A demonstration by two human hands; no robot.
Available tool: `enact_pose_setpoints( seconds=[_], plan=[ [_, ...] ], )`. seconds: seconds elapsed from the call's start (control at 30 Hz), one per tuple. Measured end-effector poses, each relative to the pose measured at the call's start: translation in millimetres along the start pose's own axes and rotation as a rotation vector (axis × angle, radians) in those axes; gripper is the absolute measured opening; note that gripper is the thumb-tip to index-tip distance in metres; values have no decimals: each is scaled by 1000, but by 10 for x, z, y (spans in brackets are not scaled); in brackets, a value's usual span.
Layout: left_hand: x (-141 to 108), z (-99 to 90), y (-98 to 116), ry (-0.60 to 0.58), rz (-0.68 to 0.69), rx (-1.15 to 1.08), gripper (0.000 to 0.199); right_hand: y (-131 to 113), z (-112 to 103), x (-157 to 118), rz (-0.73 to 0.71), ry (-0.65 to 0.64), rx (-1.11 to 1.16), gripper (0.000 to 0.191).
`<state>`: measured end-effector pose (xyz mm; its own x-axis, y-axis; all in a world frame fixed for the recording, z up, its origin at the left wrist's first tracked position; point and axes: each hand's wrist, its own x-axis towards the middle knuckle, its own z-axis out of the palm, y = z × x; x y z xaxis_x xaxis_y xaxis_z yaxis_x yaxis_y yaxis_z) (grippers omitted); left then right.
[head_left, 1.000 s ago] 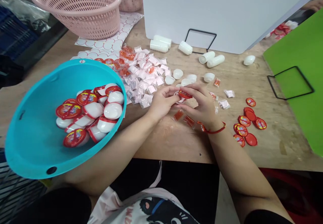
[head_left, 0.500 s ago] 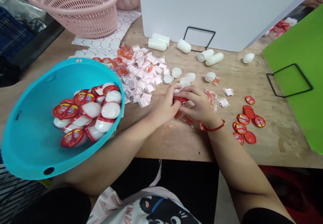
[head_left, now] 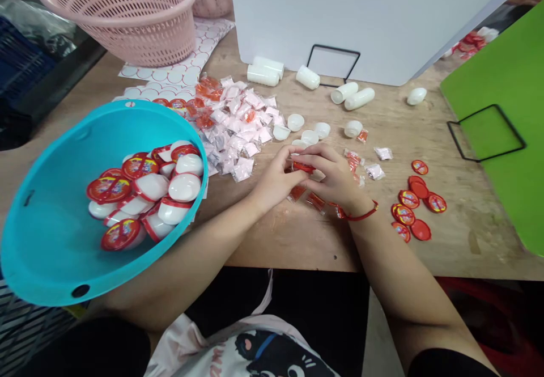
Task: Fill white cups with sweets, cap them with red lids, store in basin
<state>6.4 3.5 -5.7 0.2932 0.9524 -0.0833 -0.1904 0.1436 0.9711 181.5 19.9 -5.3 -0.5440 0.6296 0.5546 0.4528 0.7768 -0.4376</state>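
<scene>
At the middle of the table, my left hand (head_left: 278, 176) and my right hand (head_left: 329, 176) meet with bent fingers around a red lid (head_left: 303, 167). The fingers cover most of it, so whatever is beneath the lid is hidden. Just beyond the hands stand several small white plastic cups (head_left: 310, 137). Orange-red sachets (head_left: 315, 202) lie beneath and beside my right hand. To the left of my left hand spreads a pile of pale pink sachets (head_left: 244, 133). More red lids (head_left: 420, 229), some with printed tops, lie to the right.
A blue basin (head_left: 46, 241) with several red-lidded white capsules (head_left: 185, 187) stands at the left. Behind it are a pink basket (head_left: 161, 42) and sticker sheets (head_left: 208, 39). Stacked white cups (head_left: 359, 99) lie before a white board (head_left: 361, 20); a green board (head_left: 501, 93) stands right.
Both hands stay together around the red lid, with only slight finger movement. The whole view has shifted a little; the things on the table lie as before.
</scene>
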Motion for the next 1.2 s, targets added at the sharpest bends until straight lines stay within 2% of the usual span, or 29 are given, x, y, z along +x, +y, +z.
enact_pose_setpoints(
  seconds=[0.1, 0.2, 0.37, 0.47, 0.57, 0.67, 0.83, 1.0, 1.2],
  plan=[
    [-17, 9, -5, 62, 64, 119, 39, 7, 19, -9, -16, 4, 0, 40],
    [-34, 4, 6, 73, 92, 170, 40, 15, 22, -14, -19, 24, -18, 38],
    [-48, -14, 87, -52, -100, -163, 50, 26, 0, -10, 24, 111, -17, 35],
    [-55, -14, 127, -87, -165, -237, 59, 39, 7, -19, 28, 128, -18, 30],
    [-53, -12, 132, -101, -212, -288, 62, 37, 21, -29, 47, 101, -20, 28],
    [-42, -26, 119, -121, -276, -426, 58, 7, 12, -25, 86, 78, -14, 29],
    [-27, -50, 100, -162, -383, -516, 51, -45, -80, 0, 116, -63, 93, 34],
    [0, -44, 133, -172, -332, -548, 38, -52, -210, 3, 126, -85, 165, 54],
    [13, -77, 181, -157, -261, -467, 53, -47, -172, 3, 133, 13, 148, 47]
  ],
)
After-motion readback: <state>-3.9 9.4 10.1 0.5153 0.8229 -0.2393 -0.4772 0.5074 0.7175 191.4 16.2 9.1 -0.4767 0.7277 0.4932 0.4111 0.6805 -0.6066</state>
